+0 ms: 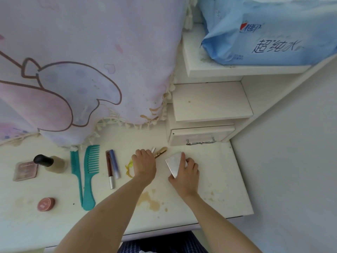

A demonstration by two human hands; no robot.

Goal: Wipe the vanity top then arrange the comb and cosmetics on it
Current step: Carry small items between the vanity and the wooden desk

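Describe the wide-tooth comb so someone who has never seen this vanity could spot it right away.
Start at the pastel cartoon cloth draped over the back of the white vanity top. Just below its fringe, left of the left hand, two teal combs lie side by side. The wide-tooth comb is the right-hand one, broader, with thick spaced teeth, unlike the slim tail comb beside it.

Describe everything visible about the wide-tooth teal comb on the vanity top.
The wide-tooth comb is teal and looks like plastic, one moulded piece. Its broad, widely spaced teeth point to the picture's right, and a thick handle runs toward the near edge, ending in a rounded tip. It lies flat on the vanity top, alongside a slimmer teal tail comb on its left; their handle ends meet or nearly meet. Neither hand touches it. Its upper end lies close to the fringed cloth.
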